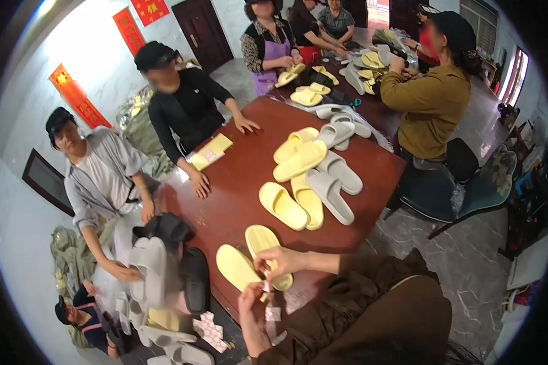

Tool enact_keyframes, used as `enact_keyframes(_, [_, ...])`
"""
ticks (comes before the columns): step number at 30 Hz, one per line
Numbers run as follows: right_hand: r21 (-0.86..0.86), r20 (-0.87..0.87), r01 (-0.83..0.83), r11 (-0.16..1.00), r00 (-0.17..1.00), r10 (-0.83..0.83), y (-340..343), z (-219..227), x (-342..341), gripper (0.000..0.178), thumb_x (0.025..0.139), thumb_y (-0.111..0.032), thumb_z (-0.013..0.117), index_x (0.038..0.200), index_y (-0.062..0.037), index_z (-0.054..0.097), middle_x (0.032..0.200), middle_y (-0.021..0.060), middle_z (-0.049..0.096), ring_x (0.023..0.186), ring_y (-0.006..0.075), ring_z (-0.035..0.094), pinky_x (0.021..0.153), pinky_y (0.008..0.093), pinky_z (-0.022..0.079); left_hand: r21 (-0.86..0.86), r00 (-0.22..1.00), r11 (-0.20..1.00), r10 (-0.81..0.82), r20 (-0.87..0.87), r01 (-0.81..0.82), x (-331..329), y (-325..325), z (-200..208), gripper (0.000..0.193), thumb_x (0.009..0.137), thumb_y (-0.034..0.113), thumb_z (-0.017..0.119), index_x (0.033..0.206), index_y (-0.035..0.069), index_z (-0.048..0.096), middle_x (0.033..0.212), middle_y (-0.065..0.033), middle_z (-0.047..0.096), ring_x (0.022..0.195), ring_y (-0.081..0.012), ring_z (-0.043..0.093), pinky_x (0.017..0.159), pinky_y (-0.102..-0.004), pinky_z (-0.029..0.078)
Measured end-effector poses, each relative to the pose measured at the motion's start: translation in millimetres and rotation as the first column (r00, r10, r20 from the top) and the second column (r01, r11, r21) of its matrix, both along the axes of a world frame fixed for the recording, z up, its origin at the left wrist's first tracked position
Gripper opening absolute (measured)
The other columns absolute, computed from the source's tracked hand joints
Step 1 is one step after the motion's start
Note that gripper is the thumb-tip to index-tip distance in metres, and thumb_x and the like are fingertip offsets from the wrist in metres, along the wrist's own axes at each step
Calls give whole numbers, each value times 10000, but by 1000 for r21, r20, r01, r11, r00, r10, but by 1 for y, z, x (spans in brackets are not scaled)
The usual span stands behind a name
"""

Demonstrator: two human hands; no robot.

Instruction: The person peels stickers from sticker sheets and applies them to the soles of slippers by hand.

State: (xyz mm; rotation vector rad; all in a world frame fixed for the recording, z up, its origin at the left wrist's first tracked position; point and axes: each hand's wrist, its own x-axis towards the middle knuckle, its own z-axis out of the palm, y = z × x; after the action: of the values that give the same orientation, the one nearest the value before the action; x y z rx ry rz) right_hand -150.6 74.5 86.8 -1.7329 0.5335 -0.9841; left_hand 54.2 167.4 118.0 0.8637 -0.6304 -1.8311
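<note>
You are wearing a dark brown top (377, 331), which looks loose and soft. Its right sleeve (374, 283) has many folds and ends on the forearm (324, 262). Your right hand (286, 260) and your left hand (248, 307) are both bare.

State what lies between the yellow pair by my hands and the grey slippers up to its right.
In the head view, a strip of bare tabletop, then more yellow slippers, lie between the near yellow pair and those grey slippers.
</note>
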Motion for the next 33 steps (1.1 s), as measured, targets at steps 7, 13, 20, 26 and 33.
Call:
enact_keyframes(7, [28,-119,-107,994,987,110,-17,-2,1,415,759,-201,855,1044,-14,618,936,60,641,876,158,626,783,315,511,66,999,997,-48,-17,49,0,-18,-25,114,923,77,647,939,-36,647,1014,-128,680,929,-238,678,836,-384,577])
enact_keyframes(13, [66,-267,-131,989,953,144,-34,-2,7,397,776,-183,838,1067,-21,623,947,61,641,878,158,621,787,306,510,-14,979,993,118,164,-118,23,-29,-37,57,899,10,660,867,-32,638,1052,-108,655,914,-199,659,835,-343,553])
enact_keyframes(20, [528,-169,-150,836,946,276,-24,-29,37,386,923,-229,729,1221,-10,619,962,34,654,861,102,591,764,279,498,-347,670,924,360,649,-160,36,-27,-55,77,912,17,656,881,-39,615,1109,-83,576,989,-158,587,852,-284,481])
enact_keyframes(26, [346,-395,8,938,908,138,-27,-46,54,214,860,-208,768,919,-10,711,780,48,701,756,92,631,701,287,513,-381,587,917,373,719,-115,31,-30,-57,65,923,37,649,937,-19,619,1057,-100,578,1000,-181,585,879,-300,481])
enact_keyframes(33, [503,-322,96,859,943,83,-18,-49,62,139,875,-118,722,890,19,722,750,13,655,697,61,571,620,255,462,-353,496,919,394,774,-178,31,-24,-73,91,920,68,647,930,-8,599,996,-121,572,885,-222,579,784,-315,461])
